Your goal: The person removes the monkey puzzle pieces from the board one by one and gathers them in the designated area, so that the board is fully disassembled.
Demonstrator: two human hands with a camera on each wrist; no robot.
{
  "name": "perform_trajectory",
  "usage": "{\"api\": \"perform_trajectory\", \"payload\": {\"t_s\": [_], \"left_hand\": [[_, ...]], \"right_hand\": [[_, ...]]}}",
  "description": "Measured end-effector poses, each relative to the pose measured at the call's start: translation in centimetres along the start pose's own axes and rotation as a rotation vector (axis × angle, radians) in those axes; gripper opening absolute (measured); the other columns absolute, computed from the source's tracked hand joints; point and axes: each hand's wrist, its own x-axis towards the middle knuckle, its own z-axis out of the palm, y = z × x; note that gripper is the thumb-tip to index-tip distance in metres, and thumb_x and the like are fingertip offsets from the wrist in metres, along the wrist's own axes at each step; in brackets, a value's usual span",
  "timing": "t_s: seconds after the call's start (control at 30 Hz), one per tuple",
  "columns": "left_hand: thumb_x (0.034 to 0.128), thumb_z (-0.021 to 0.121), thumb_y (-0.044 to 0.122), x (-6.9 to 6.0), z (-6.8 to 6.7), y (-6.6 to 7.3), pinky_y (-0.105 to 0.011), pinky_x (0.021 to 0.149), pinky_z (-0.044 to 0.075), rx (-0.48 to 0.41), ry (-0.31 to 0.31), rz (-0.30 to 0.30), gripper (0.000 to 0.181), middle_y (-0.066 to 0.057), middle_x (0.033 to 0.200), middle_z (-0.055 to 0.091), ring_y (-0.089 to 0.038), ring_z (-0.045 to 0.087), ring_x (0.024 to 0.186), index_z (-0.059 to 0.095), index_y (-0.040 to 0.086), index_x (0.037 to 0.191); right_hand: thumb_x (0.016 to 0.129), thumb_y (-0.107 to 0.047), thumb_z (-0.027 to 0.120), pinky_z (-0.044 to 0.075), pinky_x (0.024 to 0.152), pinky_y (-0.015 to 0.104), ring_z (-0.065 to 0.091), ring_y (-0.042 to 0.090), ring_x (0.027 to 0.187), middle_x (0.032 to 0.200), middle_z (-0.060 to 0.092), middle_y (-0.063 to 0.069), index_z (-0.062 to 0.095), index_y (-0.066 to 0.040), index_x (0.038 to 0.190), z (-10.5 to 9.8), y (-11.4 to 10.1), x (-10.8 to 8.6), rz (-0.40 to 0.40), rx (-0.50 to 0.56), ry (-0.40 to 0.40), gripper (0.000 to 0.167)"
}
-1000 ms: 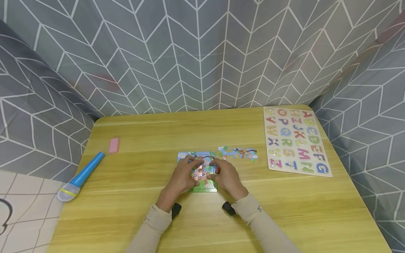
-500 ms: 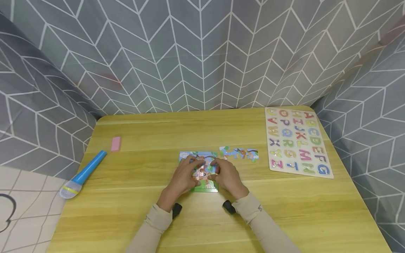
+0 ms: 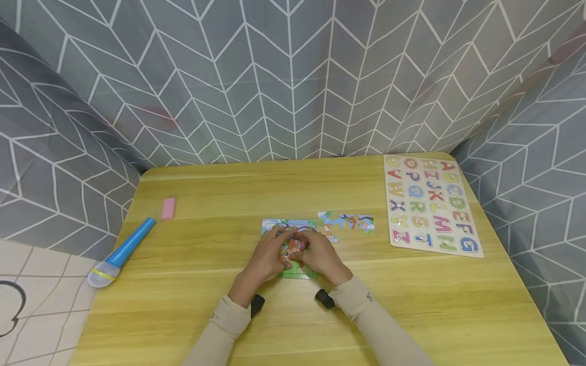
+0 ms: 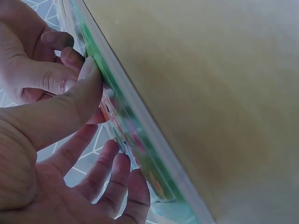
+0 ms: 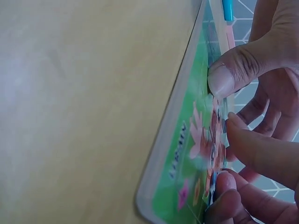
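A small jigsaw puzzle (image 3: 299,273) with a green lower border and a brown cartoon animal lies on the table, partly hidden by both hands. My left hand (image 3: 264,256) rests on its left side; in the left wrist view the thumb (image 4: 81,91) reaches over the board and the fingers (image 4: 119,179) lie fairly straight along it. From the right, my right hand (image 3: 320,255) curls its thumb and fingers on a puzzle piece (image 5: 216,135) in the board's middle. The fingertips of the two hands nearly meet. Several loose puzzle pieces (image 3: 350,221) lie right of the board.
A wooden alphabet board (image 3: 432,206) lies at the table's right. At the left are a blue toy microphone (image 3: 122,251) and a pink block (image 3: 168,208). Grey patterned curtains (image 3: 293,76) hang behind the wooden table (image 3: 220,188).
My right hand has moved left, further over the puzzle and closer to my left hand. A loose piece beside the board shows more now. My left hand stays nearly in place.
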Motion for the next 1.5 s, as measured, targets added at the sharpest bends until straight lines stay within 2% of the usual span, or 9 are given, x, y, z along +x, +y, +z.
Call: {"api": "perform_trajectory", "payload": {"t_s": [0.17,0.33,0.57,0.9,1.07,1.3,1.5], "left_hand": [[0.0727,0.088,0.006,-0.2,0.0,0.1,-0.051,0.106,0.046,-0.013,0.001,0.013,0.087,-0.013,0.144,0.049,-0.036,0.047,0.129,0.048,0.017,0.149],[0.0741,0.087,0.006,-0.4,0.0,0.1,-0.054,0.109,0.043,-0.018,0.008,0.027,0.088,-0.014,0.146,0.047,-0.038,0.044,0.134,0.045,0.016,0.150],[0.0749,0.087,0.008,-0.3,0.1,0.0,-0.055,0.110,0.042,-0.008,0.011,0.017,0.090,-0.013,0.148,0.047,-0.037,0.043,0.136,0.042,0.013,0.152],[0.0758,0.087,0.008,-0.4,0.0,0.2,-0.058,0.111,0.041,-0.017,-0.002,-0.007,0.091,-0.014,0.151,0.045,-0.038,0.041,0.139,0.040,0.012,0.153],[0.0752,0.087,0.007,-0.4,-0.1,0.1,-0.058,0.111,0.041,-0.024,0.006,0.003,0.091,-0.015,0.150,0.046,-0.038,0.042,0.138,0.040,0.012,0.153],[0.0757,0.087,0.009,-0.5,-0.1,0.1,-0.059,0.113,0.039,-0.028,0.006,-0.003,0.093,-0.015,0.152,0.045,-0.040,0.040,0.142,0.037,0.013,0.154],[0.0757,0.087,0.013,-0.6,-0.1,0.0,-0.061,0.112,0.039,-0.019,0.002,-0.008,0.088,-0.015,0.153,0.045,-0.039,0.040,0.141,0.043,0.012,0.151]], "right_hand": [[0.084,-0.019,0.082,0.042,0.049,0.020,0.046,0.009,0.052,0.085,0.056,0.002,0.065,-0.003,0.124,-0.1,-0.1,0.0,-0.004,0.026,-0.039,0.046],[0.084,-0.018,0.082,0.044,0.058,0.021,0.050,0.010,0.065,0.091,0.059,0.004,0.061,-0.004,0.124,-0.1,0.0,-0.1,-0.031,0.013,-0.035,0.047],[0.091,-0.014,0.074,0.045,0.044,0.021,0.053,0.013,0.056,0.098,0.060,0.008,0.058,-0.007,0.125,-0.1,0.2,-0.2,0.015,0.134,-0.048,0.038],[0.094,-0.010,0.070,0.050,0.043,0.026,0.059,0.015,0.066,0.105,0.065,0.013,0.061,-0.007,0.117,-0.1,0.1,-0.4,-0.005,0.197,-0.014,0.025],[0.093,-0.013,0.071,0.051,0.048,0.024,0.063,0.014,0.073,0.102,0.069,0.011,0.062,-0.009,0.108,-0.1,0.0,-0.7,-0.031,0.187,0.025,0.018],[0.092,-0.012,0.072,0.054,0.072,0.023,0.065,0.011,0.078,0.098,0.072,0.005,0.068,-0.012,0.103,0.1,0.1,-0.8,-0.093,0.172,0.115,0.012],[0.092,-0.011,0.072,0.055,0.070,0.022,0.064,0.012,0.079,0.096,0.072,0.005,0.072,-0.012,0.106,0.0,0.7,-1.1,-0.097,0.204,0.197,0.015]]}}
